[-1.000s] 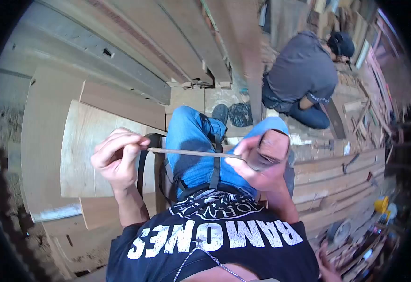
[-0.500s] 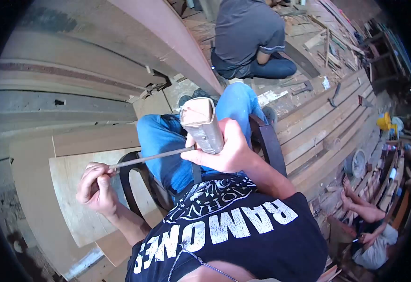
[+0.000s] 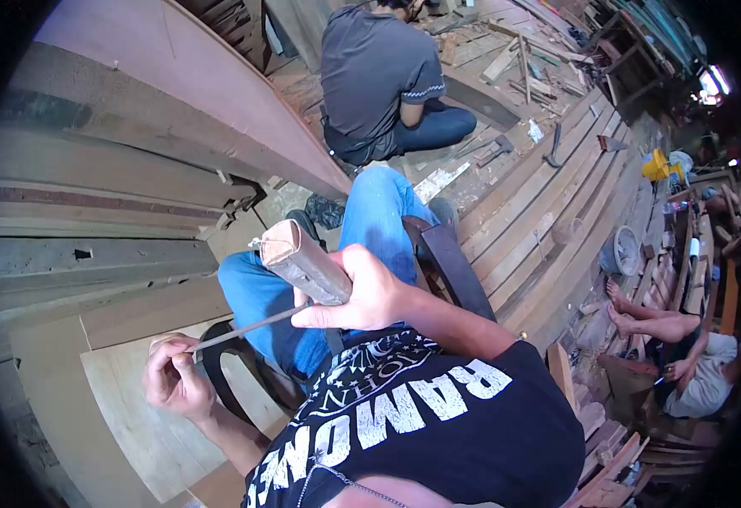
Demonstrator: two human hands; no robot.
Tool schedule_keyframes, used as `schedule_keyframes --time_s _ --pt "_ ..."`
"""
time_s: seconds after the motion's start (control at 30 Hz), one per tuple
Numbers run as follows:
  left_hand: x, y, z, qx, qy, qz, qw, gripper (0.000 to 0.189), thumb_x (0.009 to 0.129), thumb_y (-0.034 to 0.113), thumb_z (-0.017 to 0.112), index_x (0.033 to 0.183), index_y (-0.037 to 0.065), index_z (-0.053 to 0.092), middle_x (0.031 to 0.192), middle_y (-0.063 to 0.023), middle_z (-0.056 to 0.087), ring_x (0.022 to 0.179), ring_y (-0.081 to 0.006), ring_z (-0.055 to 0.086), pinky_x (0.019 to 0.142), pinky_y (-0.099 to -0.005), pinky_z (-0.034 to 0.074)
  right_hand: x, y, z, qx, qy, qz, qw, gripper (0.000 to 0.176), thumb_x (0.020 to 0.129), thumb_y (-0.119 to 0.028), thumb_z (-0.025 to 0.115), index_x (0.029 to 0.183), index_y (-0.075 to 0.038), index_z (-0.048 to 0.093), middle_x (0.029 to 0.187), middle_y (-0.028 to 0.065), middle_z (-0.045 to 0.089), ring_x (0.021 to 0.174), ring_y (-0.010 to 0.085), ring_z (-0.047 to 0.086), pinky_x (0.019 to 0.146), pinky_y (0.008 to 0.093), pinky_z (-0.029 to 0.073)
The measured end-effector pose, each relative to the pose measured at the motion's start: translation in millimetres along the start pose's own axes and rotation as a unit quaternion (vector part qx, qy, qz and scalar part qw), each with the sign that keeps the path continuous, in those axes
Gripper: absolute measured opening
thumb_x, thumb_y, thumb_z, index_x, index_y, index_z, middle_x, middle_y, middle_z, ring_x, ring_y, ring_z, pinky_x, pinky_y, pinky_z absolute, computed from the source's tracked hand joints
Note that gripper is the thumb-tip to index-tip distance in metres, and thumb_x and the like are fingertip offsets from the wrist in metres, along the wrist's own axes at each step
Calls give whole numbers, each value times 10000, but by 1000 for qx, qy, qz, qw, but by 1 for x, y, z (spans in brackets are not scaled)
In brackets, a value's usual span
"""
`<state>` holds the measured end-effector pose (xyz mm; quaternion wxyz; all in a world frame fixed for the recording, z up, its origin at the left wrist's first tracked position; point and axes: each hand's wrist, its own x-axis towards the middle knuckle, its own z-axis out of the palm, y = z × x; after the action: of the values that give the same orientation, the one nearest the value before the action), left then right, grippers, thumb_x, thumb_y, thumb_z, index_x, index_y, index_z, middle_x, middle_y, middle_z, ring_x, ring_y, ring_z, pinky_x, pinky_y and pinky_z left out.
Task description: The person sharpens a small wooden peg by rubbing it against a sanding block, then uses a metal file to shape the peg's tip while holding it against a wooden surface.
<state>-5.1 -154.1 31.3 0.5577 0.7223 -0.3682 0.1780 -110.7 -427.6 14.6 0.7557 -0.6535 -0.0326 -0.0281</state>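
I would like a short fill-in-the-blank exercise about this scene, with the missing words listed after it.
1. The right hand grips a block and the left hand pinches a thin rod; the hand held higher in the picture is the ____ one.
2. The jeans on the raised knees are ____.
3. A person in a grey shirt sits ahead, with their ____ toward the camera.
Missing words: right; blue; back.

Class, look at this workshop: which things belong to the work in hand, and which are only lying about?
In use: thin stick, pinched by the left hand; wooden block, gripped in the right hand.
Lying about: floor planks, plywood sheet, yellow container.
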Motion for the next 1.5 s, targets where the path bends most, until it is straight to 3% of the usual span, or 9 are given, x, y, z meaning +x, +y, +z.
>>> schedule_keyframes --time_s 0.3,0.43,0.63,0.8,1.0,1.03,1.1,1.23,1.5 --pt "19 0 12 -21 12 29 999 239 991 185 632 906 -34 589 772 -148 636 713 -223 617 631 -307 504 -9 -18 8 -15 39 52 998 223 818 -181 842 882 -43 679 732 11 660 617 62 589 562 254 459" --pt "47 5 10 -28 -12 102 994 219 995 150 611 885 -39 589 753 -125 633 694 -227 626 611 -297 481 -15 -35 21 -8 77 59 995 213 823 -170 837 874 -37 678 673 -5 635 545 60 569 511 244 441" --pt "69 -3 11 -26 22 175 984 159 961 84 617 853 -29 586 727 -120 635 664 -228 618 597 -300 475 -20 -49 48 -109 150 -99 978 126 837 -50 797 841 -13 676 614 -30 592 519 33 527 486 222 403" --pt "81 -14 4 -25 63 196 978 121 934 48 639 851 -21 585 737 -114 645 679 -240 639 633 -312 512 -24 -70 88 -184 181 -72 964 175 811 -114 825 851 -7 692 650 -25 620 583 43 552 558 220 443" --pt "88 -7 -14 -117 84 202 969 139 931 72 661 838 -2 590 737 -98 645 656 -203 619 594 -294 485 -34 -75 131 -263 264 -155 915 162 797 -14 806 879 12 669 759 33 675 675 67 613 587 243 485" --pt "90 -5 -19 -116 60 210 969 158 979 95 611 876 -18 570 769 -105 640 715 -201 640 668 -289 507 -37 -85 139 -303 258 -161 903 176 790 16 802 887 25 655 804 50 682 685 80 627 603 242 505" --pt "93 -2 -19 -147 62 219 963 165 978 101 617 871 -16 572 762 -102 638 715 -200 641 669 -290 509 -39 -81 146 -320 278 -229 877 171 794 23 794 898 40 658 808 61 686 687 90 643 611 236 521" --pt "92 3 -17 -194 73 245 947 126 897 40 686 824 -9 596 725 -94 646 633 -214 621 602 -287 487 -52 -75 157 -314 324 -221 865 140 796 14 798 875 48 687 768 55 692 673 88 659 602 227 524" --pt "86 1 -25 -211 66 234 947 130 885 44 706 819 -7 606 716 -89 639 627 -207 614 596 -285 479 -57 -70 173 -389 341 -253 818 164 782 -12 826 841 34 680 757 53 689 641 72 637 575 224 497"
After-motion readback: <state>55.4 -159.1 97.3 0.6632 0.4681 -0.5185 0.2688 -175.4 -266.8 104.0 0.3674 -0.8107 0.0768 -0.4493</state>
